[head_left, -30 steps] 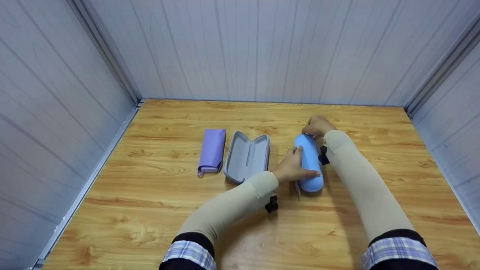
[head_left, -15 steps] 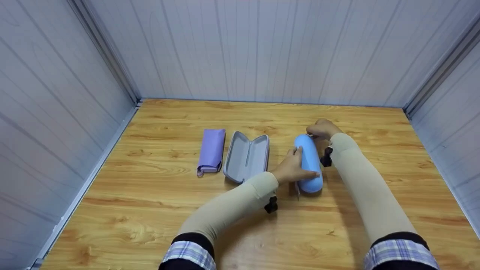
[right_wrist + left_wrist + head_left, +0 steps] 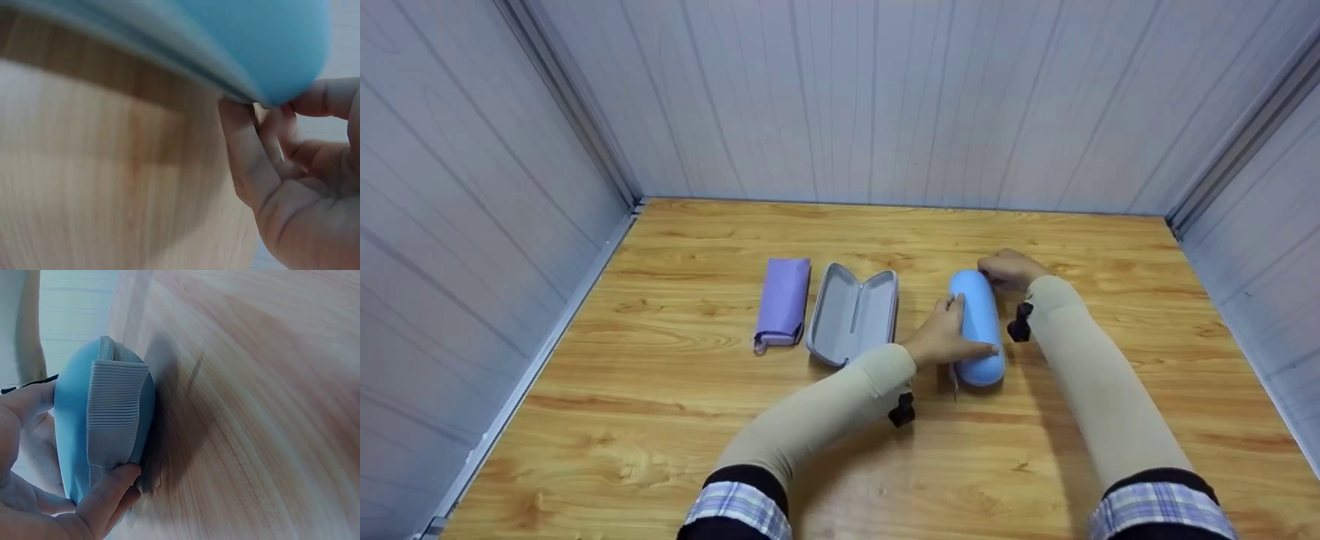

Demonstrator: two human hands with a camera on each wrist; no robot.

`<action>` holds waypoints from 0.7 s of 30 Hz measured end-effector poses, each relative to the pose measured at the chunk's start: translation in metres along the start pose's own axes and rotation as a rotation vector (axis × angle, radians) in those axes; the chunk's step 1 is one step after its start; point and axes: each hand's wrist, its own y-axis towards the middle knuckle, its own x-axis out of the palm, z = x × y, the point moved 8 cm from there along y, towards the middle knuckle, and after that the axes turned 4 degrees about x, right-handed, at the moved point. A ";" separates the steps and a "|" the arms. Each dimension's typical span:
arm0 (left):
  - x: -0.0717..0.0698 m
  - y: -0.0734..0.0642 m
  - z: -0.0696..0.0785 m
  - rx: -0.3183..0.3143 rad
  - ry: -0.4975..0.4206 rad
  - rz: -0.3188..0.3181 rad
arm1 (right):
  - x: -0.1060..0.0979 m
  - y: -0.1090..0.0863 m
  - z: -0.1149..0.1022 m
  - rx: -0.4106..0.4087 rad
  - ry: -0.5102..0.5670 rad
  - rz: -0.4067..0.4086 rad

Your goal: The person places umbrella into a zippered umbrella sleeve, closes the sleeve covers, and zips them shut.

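A blue zip-up glasses case (image 3: 981, 319) lies lengthwise on the table, right of the middle in the head view. Across its near side, my left hand (image 3: 945, 336) grips it, thumb on top and fingers along the left edge. A ribbed grey strap (image 3: 114, 416) shows on its end in the left wrist view, one fingertip on it. At the far right corner, my right hand (image 3: 1011, 270) has its fingers bent at the seam. The right wrist view shows these fingers (image 3: 247, 146) pinching at the zipper line; the zipper pull (image 3: 262, 107) is mostly hidden.
Left of the blue case, a grey glasses case (image 3: 832, 322) lies unfolded, lining up. Farther left is a folded purple pouch (image 3: 784, 300) with a small loop. Pale panel walls (image 3: 840, 105) close off the back and both sides of the wooden table (image 3: 660, 420).
My right hand has moved from the blue case's far end round to its right corner, rightward and slightly nearer. The left hand keeps its hold, and the case has hardly shifted.
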 end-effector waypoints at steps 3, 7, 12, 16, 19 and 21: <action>0.001 0.001 0.000 -0.001 -0.003 0.001 | 0.001 0.000 0.000 -0.024 -0.010 -0.004; 0.002 0.001 0.001 0.001 -0.004 0.000 | -0.002 0.000 0.002 -0.065 0.005 -0.035; 0.001 -0.001 0.000 -0.010 -0.017 -0.003 | -0.007 0.000 0.004 -0.129 0.034 -0.083; -0.001 -0.002 -0.001 -0.013 -0.028 -0.008 | -0.009 0.000 0.004 -0.155 -0.009 -0.066; 0.000 -0.002 -0.002 -0.012 -0.030 -0.013 | -0.009 0.001 0.004 -0.157 -0.092 -0.016; 0.000 -0.002 -0.002 -0.013 -0.026 -0.008 | -0.009 0.001 0.004 -0.164 -0.152 0.022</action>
